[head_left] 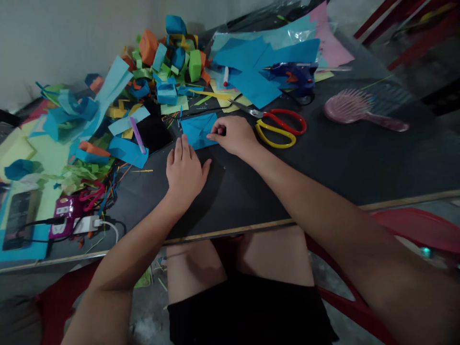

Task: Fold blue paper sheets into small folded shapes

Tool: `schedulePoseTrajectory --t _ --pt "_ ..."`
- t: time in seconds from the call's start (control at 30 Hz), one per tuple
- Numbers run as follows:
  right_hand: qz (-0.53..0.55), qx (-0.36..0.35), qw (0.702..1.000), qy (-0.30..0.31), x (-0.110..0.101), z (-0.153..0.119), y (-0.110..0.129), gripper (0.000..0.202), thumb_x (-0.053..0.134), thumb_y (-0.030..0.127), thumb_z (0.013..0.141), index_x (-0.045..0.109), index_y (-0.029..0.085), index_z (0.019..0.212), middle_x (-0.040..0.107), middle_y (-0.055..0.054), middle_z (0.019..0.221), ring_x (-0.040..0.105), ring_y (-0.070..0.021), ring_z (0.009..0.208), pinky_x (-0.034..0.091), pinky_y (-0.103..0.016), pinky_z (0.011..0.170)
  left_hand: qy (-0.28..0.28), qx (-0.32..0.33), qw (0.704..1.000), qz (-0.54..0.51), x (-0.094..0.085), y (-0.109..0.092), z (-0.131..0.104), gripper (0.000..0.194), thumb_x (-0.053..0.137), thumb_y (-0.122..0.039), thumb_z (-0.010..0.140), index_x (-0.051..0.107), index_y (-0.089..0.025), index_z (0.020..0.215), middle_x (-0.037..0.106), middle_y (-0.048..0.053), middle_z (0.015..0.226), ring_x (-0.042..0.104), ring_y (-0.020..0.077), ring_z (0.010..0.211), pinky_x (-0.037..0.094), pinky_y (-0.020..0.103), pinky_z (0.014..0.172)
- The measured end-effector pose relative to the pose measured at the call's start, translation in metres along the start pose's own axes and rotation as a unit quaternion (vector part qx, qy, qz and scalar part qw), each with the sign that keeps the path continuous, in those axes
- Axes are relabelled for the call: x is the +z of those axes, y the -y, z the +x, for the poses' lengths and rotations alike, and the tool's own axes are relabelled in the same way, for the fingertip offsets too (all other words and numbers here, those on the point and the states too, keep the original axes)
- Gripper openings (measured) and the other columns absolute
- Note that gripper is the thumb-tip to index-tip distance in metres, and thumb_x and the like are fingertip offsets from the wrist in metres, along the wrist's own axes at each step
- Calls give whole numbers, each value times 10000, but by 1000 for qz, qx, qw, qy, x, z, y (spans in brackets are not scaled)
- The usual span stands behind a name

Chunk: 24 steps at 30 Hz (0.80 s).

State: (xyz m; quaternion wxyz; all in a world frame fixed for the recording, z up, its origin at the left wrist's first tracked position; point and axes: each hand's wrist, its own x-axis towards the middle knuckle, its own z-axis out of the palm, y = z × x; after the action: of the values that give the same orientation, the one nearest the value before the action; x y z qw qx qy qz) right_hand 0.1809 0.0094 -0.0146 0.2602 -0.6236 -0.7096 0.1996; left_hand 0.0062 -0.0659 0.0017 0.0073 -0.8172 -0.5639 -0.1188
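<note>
A folded piece of blue paper [197,125] lies on the dark tabletop in front of me, with crease lines across it. My left hand [186,170] rests flat at its lower left side, fingers stretched out and thumb apart. At the right end of the paper, my right hand [233,135] pinches its edge between thumb and curled fingers. Just right of that hand lie scissors [278,125] with one red and one yellow handle loop, their blades pointing left toward a yellow paper strip [212,95].
Folded paper pieces [168,62] pile up behind and to the left. Blue sheets [251,67], a glue gun [293,76] and a marker [225,76] lie at the back. A hairbrush [359,110] is on the right. A purple power adapter [66,215] with cables and a phone [21,218] occupy the left.
</note>
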Motion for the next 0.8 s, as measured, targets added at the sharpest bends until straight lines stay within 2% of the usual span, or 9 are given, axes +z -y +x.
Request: schedulePoseTrajectory --t 0.1,0.2,0.33,0.47,0.67,0.8 --pt "0 1 1000 1 -1 0 1 133 704 356 845 686 231 804 700 -60 861 599 -223 829 433 -363 710 48 60 997 -29 3 4 7 639 468 -451 982 425 -96 1511 398 193 1607 357 328 1513 339 475 1216" --pt "-2 5 1000 1 -1 -1 3 111 710 327 842 681 224 814 698 -60 864 594 -223 836 423 -358 719 89 67 993 -38 7 5 12 679 425 -470 995 391 -37 1518 389 231 1599 364 320 1510 318 462 1235" --pt "-2 -9 1000 -13 0 -7 6 149 717 367 835 680 223 823 691 -67 879 595 -243 899 440 -368 754 81 56 995 -33 9 2 11 706 420 -469 990 379 -3 1518 363 258 1602 334 339 1522 305 482 1242" --pt "-39 -27 998 -39 -1 -14 7 285 737 488 809 688 218 885 666 -118 1007 581 -317 1042 466 -446 861 88 56 994 -34 11 2 9 764 435 -519 974 370 9 1522 326 262 1615 305 350 1532 287 489 1250" --pt "-78 -10 995 -61 -6 -7 -23 581 765 682 705 669 194 1006 574 -184 1161 487 -420 1199 426 -576 976 73 58 995 -40 13 3 7 756 430 -524 978 362 -13 1530 335 263 1611 309 352 1530 298 499 1241" --pt "-77 20 995 -57 -12 1 -45 681 809 696 634 671 182 1059 547 -184 1188 459 -439 1219 418 -610 986 82 57 995 -25 11 2 7 764 425 -529 982 360 3 1527 331 262 1614 305 349 1533 298 482 1243"
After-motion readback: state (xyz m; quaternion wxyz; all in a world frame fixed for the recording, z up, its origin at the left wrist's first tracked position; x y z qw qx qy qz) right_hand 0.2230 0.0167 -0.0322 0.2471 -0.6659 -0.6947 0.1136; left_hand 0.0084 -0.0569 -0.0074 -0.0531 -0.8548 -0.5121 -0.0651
